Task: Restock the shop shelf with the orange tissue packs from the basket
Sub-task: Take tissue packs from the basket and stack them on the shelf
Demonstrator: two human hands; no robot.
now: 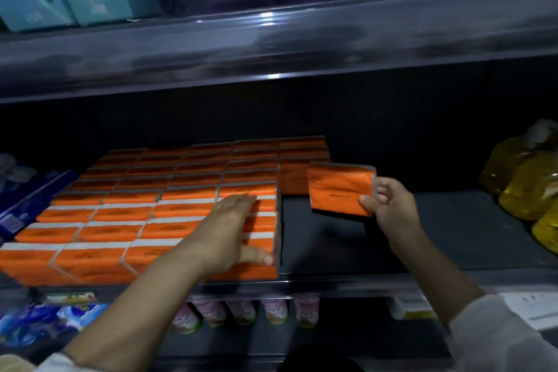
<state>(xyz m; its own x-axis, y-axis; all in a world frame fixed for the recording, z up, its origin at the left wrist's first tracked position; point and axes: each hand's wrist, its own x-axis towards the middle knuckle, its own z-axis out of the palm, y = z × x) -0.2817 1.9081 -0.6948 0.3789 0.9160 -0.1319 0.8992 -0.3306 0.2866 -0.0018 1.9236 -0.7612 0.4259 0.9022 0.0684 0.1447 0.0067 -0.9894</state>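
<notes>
The right grip, a bare hand in the middle right of the frame, holds one flat, shiny-wrapped orange tissue pack. It pinches the pack's right end, with the thumb on the front and the fingers curled behind. The pack stands up on its long edge and leans a little. It is over the bare part of the dark grey shelf. I cannot tell if it touches the shelf.

The pack is bright orange with small dark print that is too blurry to read. Its right end looks pale.

Just to the left is the big block of orange tissue packs, lined up in neat rows. Each pack there shows a white strip along its top.

The left grip is flat and holds nothing. Its straight fingers rest on top of the block's front right corner, and its thumb points down the front.

Yellow see-through bottles stand at the far right of the frame. Blue packs lie at the far left.
</notes>
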